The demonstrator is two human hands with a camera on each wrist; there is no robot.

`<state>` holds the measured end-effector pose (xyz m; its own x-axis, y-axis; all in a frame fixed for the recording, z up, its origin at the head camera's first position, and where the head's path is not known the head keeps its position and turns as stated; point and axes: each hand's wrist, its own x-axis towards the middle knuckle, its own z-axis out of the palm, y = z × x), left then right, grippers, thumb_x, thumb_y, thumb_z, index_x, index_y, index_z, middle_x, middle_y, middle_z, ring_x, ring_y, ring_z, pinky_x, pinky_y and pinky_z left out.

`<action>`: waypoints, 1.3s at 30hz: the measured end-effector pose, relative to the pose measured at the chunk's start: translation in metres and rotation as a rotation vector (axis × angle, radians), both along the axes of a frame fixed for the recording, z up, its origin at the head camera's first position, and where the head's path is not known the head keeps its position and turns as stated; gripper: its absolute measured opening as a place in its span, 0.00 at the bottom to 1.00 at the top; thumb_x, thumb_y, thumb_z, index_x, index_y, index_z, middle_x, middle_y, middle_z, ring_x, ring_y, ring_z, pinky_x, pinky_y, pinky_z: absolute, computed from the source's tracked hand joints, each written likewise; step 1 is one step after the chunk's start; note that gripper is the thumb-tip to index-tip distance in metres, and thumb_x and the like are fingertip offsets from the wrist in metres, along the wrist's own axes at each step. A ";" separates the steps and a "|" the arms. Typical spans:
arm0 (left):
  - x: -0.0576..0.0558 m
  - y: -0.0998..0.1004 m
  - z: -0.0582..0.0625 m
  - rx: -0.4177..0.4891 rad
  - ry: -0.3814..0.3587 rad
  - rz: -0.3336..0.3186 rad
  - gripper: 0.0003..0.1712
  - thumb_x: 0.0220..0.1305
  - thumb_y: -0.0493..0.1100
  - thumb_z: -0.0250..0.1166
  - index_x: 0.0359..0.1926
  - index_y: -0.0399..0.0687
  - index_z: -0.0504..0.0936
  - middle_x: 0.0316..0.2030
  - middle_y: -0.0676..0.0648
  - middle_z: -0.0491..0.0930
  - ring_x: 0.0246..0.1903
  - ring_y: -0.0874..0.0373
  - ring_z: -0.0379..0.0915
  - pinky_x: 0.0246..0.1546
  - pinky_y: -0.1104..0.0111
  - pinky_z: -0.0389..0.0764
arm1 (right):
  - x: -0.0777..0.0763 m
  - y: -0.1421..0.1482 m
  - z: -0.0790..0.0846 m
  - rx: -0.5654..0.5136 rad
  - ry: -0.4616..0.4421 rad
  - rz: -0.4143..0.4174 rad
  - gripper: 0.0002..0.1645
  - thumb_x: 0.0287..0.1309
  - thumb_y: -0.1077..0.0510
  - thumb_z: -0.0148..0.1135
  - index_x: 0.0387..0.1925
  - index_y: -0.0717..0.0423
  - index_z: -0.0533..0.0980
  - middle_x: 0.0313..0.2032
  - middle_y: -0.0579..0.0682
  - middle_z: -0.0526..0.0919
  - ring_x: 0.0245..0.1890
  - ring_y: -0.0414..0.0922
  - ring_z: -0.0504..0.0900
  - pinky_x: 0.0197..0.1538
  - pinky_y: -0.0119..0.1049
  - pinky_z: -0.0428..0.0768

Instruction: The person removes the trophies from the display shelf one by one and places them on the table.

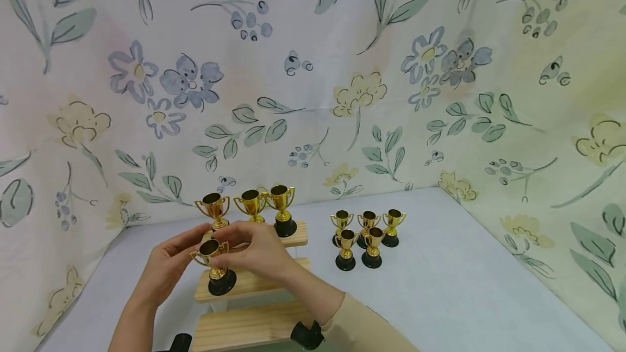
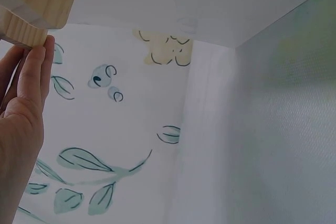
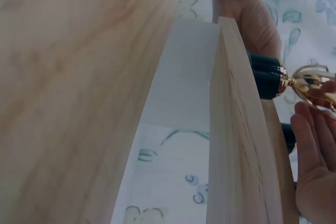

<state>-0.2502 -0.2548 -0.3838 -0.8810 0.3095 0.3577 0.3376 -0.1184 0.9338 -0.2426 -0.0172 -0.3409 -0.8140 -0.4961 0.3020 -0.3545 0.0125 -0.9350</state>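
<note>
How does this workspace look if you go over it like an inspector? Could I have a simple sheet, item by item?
Surface: white table bearing a wooden three-step stand.
Job's things: one gold trophy with a black base at the left end of the middle step; three trophies on the top step; five trophies right of the stand.
Clutter: nothing seen.
Hands: right hand pinches the middle-step trophy's cup; left hand is beside it, grip unclear.
Cables: nothing seen.
Surroundings: floral cloth behind the table.
</note>
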 end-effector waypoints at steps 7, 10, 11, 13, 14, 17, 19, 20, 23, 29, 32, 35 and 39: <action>0.000 0.000 0.000 -0.009 -0.004 0.004 0.25 0.73 0.29 0.49 0.68 0.41 0.71 0.58 0.67 0.79 0.57 0.76 0.75 0.57 0.86 0.74 | 0.001 -0.001 0.001 0.027 0.032 0.011 0.23 0.50 0.57 0.76 0.50 0.49 0.83 0.43 0.49 0.88 0.35 0.28 0.86 0.40 0.25 0.86; 0.000 0.000 -0.001 -0.010 -0.008 0.006 0.25 0.74 0.29 0.49 0.69 0.40 0.70 0.58 0.67 0.79 0.58 0.76 0.75 0.57 0.87 0.74 | 0.001 -0.002 0.000 0.037 0.044 0.006 0.22 0.50 0.57 0.76 0.49 0.48 0.83 0.41 0.50 0.89 0.34 0.28 0.86 0.39 0.25 0.86; 0.000 0.000 -0.001 -0.010 -0.010 0.008 0.25 0.74 0.29 0.49 0.69 0.40 0.70 0.58 0.67 0.79 0.58 0.75 0.75 0.56 0.87 0.74 | 0.002 -0.001 0.000 0.040 0.047 0.003 0.21 0.50 0.56 0.76 0.49 0.48 0.83 0.41 0.50 0.89 0.34 0.28 0.85 0.39 0.25 0.86; 0.000 0.000 -0.001 -0.010 -0.015 0.010 0.25 0.74 0.29 0.48 0.69 0.40 0.70 0.58 0.67 0.79 0.58 0.75 0.75 0.56 0.87 0.74 | 0.002 -0.001 0.000 0.040 0.046 0.002 0.21 0.50 0.56 0.76 0.48 0.48 0.83 0.41 0.49 0.89 0.34 0.28 0.86 0.39 0.25 0.86; -0.001 0.000 -0.002 -0.010 -0.016 0.011 0.25 0.74 0.29 0.49 0.69 0.40 0.70 0.58 0.67 0.79 0.58 0.75 0.75 0.57 0.87 0.74 | 0.002 -0.001 0.000 0.038 0.045 0.002 0.21 0.50 0.56 0.76 0.48 0.48 0.84 0.41 0.49 0.89 0.34 0.28 0.86 0.39 0.25 0.86; -0.001 0.000 -0.002 -0.010 -0.017 0.013 0.25 0.73 0.29 0.49 0.69 0.39 0.69 0.59 0.66 0.79 0.59 0.75 0.74 0.57 0.86 0.74 | 0.003 0.001 0.000 0.039 0.056 0.000 0.20 0.50 0.56 0.76 0.47 0.48 0.84 0.42 0.48 0.88 0.34 0.28 0.85 0.39 0.25 0.86; -0.001 0.000 -0.002 -0.014 -0.015 0.015 0.26 0.73 0.29 0.49 0.70 0.39 0.69 0.59 0.66 0.79 0.59 0.76 0.74 0.57 0.86 0.74 | 0.003 0.003 0.000 0.041 0.066 -0.006 0.20 0.50 0.56 0.76 0.47 0.48 0.84 0.42 0.48 0.89 0.34 0.28 0.85 0.39 0.24 0.85; -0.001 0.000 -0.002 -0.016 -0.015 0.016 0.25 0.73 0.29 0.49 0.70 0.38 0.68 0.59 0.67 0.79 0.59 0.76 0.73 0.56 0.87 0.74 | 0.003 0.004 0.000 0.043 0.069 -0.009 0.20 0.50 0.55 0.76 0.48 0.48 0.83 0.42 0.48 0.89 0.35 0.27 0.85 0.40 0.24 0.85; -0.001 0.000 -0.001 -0.020 -0.014 0.019 0.26 0.73 0.28 0.49 0.70 0.38 0.68 0.59 0.67 0.79 0.59 0.77 0.73 0.56 0.88 0.74 | 0.004 0.007 0.001 0.052 0.069 -0.024 0.21 0.50 0.55 0.76 0.48 0.48 0.83 0.42 0.48 0.89 0.36 0.27 0.85 0.41 0.23 0.85; -0.001 0.001 0.000 -0.026 -0.007 0.023 0.27 0.72 0.26 0.49 0.70 0.37 0.68 0.59 0.67 0.79 0.60 0.77 0.72 0.56 0.89 0.72 | 0.005 0.016 0.003 0.055 0.077 -0.037 0.21 0.51 0.53 0.76 0.49 0.46 0.84 0.43 0.47 0.89 0.37 0.28 0.85 0.42 0.24 0.85; -0.001 0.002 0.000 -0.027 -0.009 0.027 0.27 0.72 0.26 0.49 0.70 0.37 0.68 0.59 0.67 0.79 0.60 0.78 0.72 0.56 0.89 0.72 | 0.006 0.022 0.004 0.055 0.087 -0.041 0.20 0.51 0.53 0.75 0.48 0.47 0.84 0.44 0.47 0.89 0.38 0.29 0.86 0.42 0.25 0.85; -0.001 0.002 0.000 -0.027 -0.019 0.035 0.27 0.72 0.27 0.51 0.70 0.38 0.68 0.58 0.67 0.79 0.59 0.79 0.72 0.57 0.89 0.72 | 0.008 0.028 0.006 0.063 0.097 -0.043 0.20 0.51 0.53 0.76 0.48 0.47 0.84 0.45 0.47 0.88 0.38 0.30 0.87 0.42 0.25 0.86; 0.000 0.002 0.000 -0.030 -0.026 0.042 0.27 0.72 0.29 0.52 0.70 0.38 0.68 0.58 0.68 0.79 0.59 0.79 0.72 0.57 0.89 0.72 | 0.009 0.036 0.009 0.071 0.111 -0.055 0.21 0.50 0.53 0.76 0.48 0.46 0.84 0.44 0.47 0.89 0.38 0.31 0.87 0.43 0.25 0.86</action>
<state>-0.2507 -0.2529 -0.3842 -0.9024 0.2820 0.3257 0.3173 -0.0763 0.9453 -0.2340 0.0186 -0.3323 -0.8042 -0.4745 0.3580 -0.4530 0.0993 -0.8860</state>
